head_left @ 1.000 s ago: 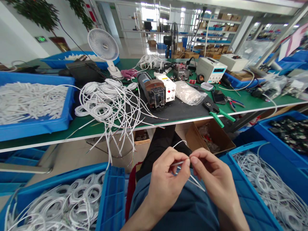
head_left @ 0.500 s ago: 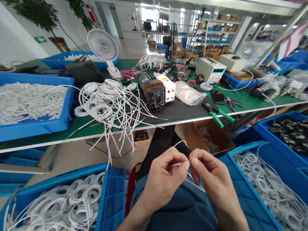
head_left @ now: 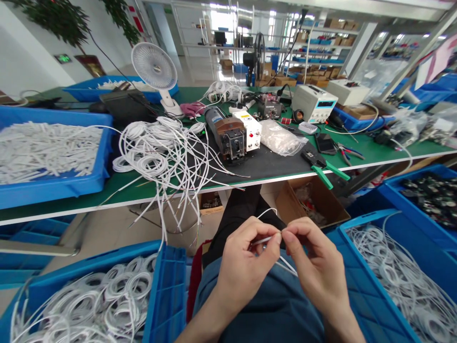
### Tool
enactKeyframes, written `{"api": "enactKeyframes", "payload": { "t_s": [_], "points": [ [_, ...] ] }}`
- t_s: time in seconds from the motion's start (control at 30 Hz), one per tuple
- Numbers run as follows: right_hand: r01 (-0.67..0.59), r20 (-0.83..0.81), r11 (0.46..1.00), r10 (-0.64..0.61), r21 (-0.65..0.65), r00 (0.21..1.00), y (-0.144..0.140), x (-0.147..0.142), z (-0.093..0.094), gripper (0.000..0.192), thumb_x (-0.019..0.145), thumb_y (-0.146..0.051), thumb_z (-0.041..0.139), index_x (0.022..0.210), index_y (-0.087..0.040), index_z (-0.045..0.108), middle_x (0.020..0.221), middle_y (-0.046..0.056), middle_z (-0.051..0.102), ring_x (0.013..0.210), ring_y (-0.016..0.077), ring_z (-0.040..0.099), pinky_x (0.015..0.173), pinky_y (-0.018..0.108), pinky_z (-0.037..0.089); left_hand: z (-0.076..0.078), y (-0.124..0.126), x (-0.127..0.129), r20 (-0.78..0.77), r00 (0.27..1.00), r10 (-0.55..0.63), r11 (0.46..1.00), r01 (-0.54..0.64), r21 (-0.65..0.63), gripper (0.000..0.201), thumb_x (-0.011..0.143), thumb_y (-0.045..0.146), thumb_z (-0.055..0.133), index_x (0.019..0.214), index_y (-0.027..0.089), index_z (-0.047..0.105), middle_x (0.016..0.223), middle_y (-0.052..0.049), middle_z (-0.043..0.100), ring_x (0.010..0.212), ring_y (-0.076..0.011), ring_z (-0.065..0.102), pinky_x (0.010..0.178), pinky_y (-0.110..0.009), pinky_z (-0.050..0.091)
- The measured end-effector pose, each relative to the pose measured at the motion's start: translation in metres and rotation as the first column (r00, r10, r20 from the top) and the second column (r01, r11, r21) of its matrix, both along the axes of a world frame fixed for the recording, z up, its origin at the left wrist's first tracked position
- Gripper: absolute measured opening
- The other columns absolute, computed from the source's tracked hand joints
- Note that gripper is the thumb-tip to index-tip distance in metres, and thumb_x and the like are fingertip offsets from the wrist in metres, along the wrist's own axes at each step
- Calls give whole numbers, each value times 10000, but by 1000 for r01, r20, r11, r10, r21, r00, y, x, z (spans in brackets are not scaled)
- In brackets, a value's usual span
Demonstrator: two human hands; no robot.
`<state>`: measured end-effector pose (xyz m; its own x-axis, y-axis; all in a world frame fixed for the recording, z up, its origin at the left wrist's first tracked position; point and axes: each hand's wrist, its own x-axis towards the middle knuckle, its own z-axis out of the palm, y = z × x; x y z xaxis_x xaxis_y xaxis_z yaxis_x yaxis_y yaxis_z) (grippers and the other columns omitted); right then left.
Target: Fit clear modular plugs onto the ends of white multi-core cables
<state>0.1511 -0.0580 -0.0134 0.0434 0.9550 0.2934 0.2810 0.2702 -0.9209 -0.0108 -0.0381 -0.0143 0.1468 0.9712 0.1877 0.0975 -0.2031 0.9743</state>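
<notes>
Both hands, left hand point(head_left: 246, 267) and right hand point(head_left: 316, 267), pinch a thin white cable point(head_left: 266, 239) lying left-right over the lap, clear below the green counter point(head_left: 371, 155) edge.

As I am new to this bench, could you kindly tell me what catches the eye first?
Both hands, left and right, pinch a thin white cable over the lap. A tangle of white cables spills off the green table, with blue bins at either side.

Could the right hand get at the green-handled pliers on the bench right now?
Probably not at once: the right hand and left hand pinch a white cable. The green-handled pliers lie uncovered near the bench edge.
</notes>
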Motion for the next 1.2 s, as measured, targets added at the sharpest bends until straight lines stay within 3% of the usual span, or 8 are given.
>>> {"api": "enactKeyframes", "payload": {
  "t_s": [0.2,0.47,0.57,0.67,0.77,0.93,1.13,1.2],
  "points": [
    [27,80,999,-30,30,996,-1,-1,-2,120,1115,-224,612,1018,-277,660,958,2,653,851,165,637,737,290,496,0,0,0,-13,1000,20,999,-21,-45,122,1021,266,710,1046,195,806,873,-25,680,719,-141,598,613,-245,449],
    [38,240,985,-79,168,968,1,4,-5,109,1065,-177,675,1004,-263,648,935,4,654,829,169,629,731,308,464,3,-2,0,-7,1000,9,1000,-9,-8,133,1037,221,671,936,189,751,872,-12,647,684,-124,506,597,-262,386],
    [-49,-23,998,48,-36,999,3,9,-6,139,1073,-279,681,941,-240,660,881,5,621,757,163,590,676,301,456,4,-2,-1,41,998,-45,998,47,-49,149,1036,220,665,911,186,740,852,-10,629,712,-134,511,617,-267,386],
    [-190,-266,961,133,-202,955,7,10,-9,301,1091,-439,628,877,-226,621,748,-25,542,570,138,481,521,284,401,3,-1,-1,126,986,-114,984,129,-126,146,1031,232,675,904,183,729,827,0,609,710,-133,498,632,-266,389],
    [-139,-237,971,91,-197,967,7,6,-10,297,1088,-428,633,869,-227,626,730,-28,540,571,140,476,524,280,402,1,1,0,147,982,-122,974,147,-173,167,1040,262,672,911,174,729,831,-2,598,697,-129,476,619,-265,377],
    [132,21,990,-133,39,991,-1,-1,-9,80,1011,-233,743,937,-256,727,929,26,685,846,195,628,736,306,468,1,0,4,45,999,-16,995,21,-100,164,1040,252,667,914,169,730,877,-19,632,721,-134,517,615,-260,390],
    [-134,-278,961,64,-242,958,5,8,-11,252,1092,-393,652,908,-221,680,710,-25,577,605,145,515,577,281,426,7,1,3,92,993,-68,985,81,-154,174,1025,236,667,882,163,735,833,-8,621,690,-123,491,605,-251,380],
    [-159,-304,954,77,-253,949,7,11,-13,266,1101,-418,635,934,-217,686,706,-28,582,605,142,524,583,279,441,6,3,2,126,989,-79,977,102,-186,179,1022,251,678,881,156,733,818,-3,607,679,-118,473,602,-249,372]
  ]
}}
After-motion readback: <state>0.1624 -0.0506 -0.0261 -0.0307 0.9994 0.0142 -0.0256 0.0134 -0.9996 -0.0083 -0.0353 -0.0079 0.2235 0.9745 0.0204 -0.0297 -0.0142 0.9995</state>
